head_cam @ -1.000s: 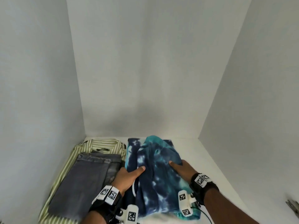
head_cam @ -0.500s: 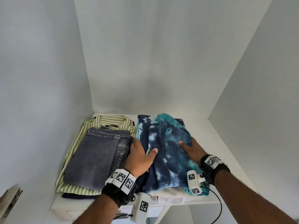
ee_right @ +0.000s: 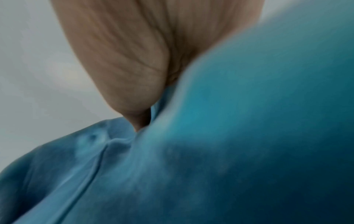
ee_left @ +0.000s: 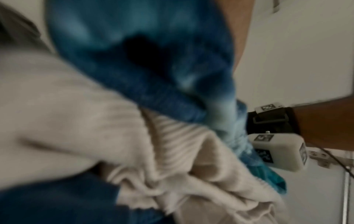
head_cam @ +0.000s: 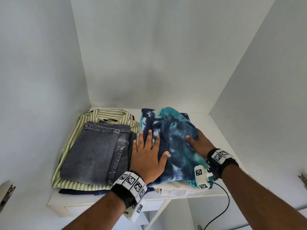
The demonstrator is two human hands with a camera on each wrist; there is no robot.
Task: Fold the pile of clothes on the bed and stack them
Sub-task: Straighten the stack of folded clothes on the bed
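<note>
A blue and teal tie-dye garment [head_cam: 176,146] lies folded on top of a cream ribbed knit [head_cam: 172,186] on the right of a white shelf [head_cam: 221,138]. My left hand [head_cam: 147,156] lies flat on the garment's left edge, fingers spread and straight. My right hand [head_cam: 197,143] rests against its right side with the thumb on top; the other fingers are hidden behind the fabric. The left wrist view shows the tie-dye garment [ee_left: 153,60] over the cream knit [ee_left: 76,121], blurred. In the right wrist view my palm [ee_right: 124,53] presses the teal fabric [ee_right: 229,151].
A second stack stands on the left: grey jeans [head_cam: 96,150] on a green striped shirt [head_cam: 109,113] on a navy garment [head_cam: 79,192]. White walls close the shelf on three sides. Metal hinges [head_cam: 6,193] [head_cam: 303,180] flank the opening. A black cable [head_cam: 222,211] hangs below.
My left hand went from the garment's side, thumb on top, to lying flat on top with fingers spread. The view dropped lower and the shelf's front edge came into sight.
</note>
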